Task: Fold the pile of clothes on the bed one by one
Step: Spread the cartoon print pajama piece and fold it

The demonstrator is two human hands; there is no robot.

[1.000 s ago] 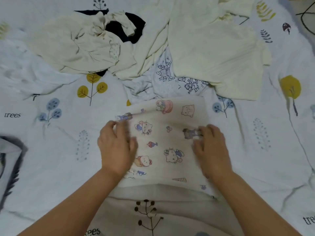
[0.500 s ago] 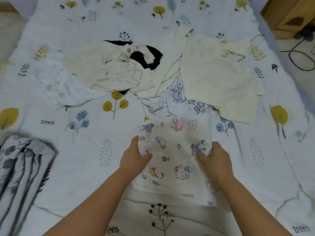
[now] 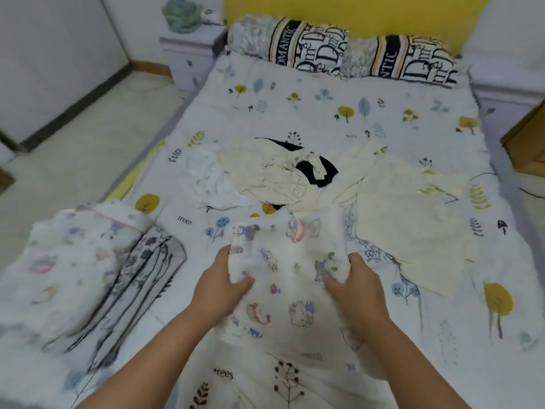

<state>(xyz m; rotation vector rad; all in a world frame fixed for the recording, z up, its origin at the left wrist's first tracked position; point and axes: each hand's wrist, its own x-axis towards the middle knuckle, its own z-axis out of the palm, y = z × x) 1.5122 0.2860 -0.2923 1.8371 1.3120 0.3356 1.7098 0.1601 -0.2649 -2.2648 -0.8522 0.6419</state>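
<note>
A folded white garment with cartoon prints (image 3: 287, 270) is lifted off the bed in front of me. My left hand (image 3: 219, 286) grips its left edge and my right hand (image 3: 355, 286) grips its right edge. Behind it lies the unfolded pile: a cream top (image 3: 267, 172) over a black piece (image 3: 317, 169), a white garment (image 3: 211, 181) to the left, and a larger cream garment (image 3: 410, 211) on the right. A cloth with line drawings (image 3: 370, 249) peeks out under the pile.
Folded clothes (image 3: 88, 267) are stacked at the left of the bed (image 3: 324, 113), a pale printed piece over a dark-striped one. Two lettered pillows (image 3: 312, 48) lie at the yellow headboard. A nightstand (image 3: 191, 51) stands at the far left, wooden furniture (image 3: 528, 143) at the right.
Both hands went from pressing the cartoon-print garment flat to gripping its sides and raising it. My view tilted up, showing the pillows, headboard and the folded stack at the left.
</note>
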